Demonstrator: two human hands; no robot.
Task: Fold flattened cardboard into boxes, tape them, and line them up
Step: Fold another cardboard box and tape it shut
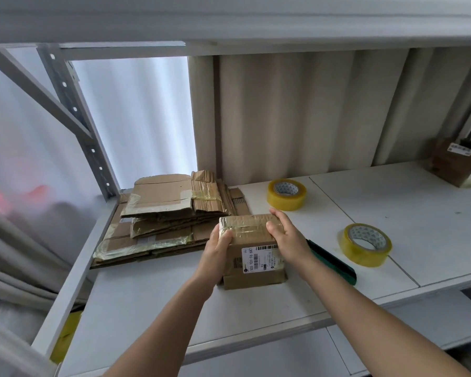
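Holding the taped box point(252, 251) from both sides, left hand point(218, 247) and right hand point(286, 235) wrap its top corners. It stands on the shelf point(152, 303) just right of the flat cardboard stack point(158, 219); other boxes point(457, 164) sit far right, so the right hand probably leads.

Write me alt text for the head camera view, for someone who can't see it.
Two bare hands, left hand and right hand, grip a small taped brown cardboard box with a white shipping label on a white shelf. A stack of flattened brown cardboard lies to its left; two yellowish rolls of clear packing tape sit to its right.
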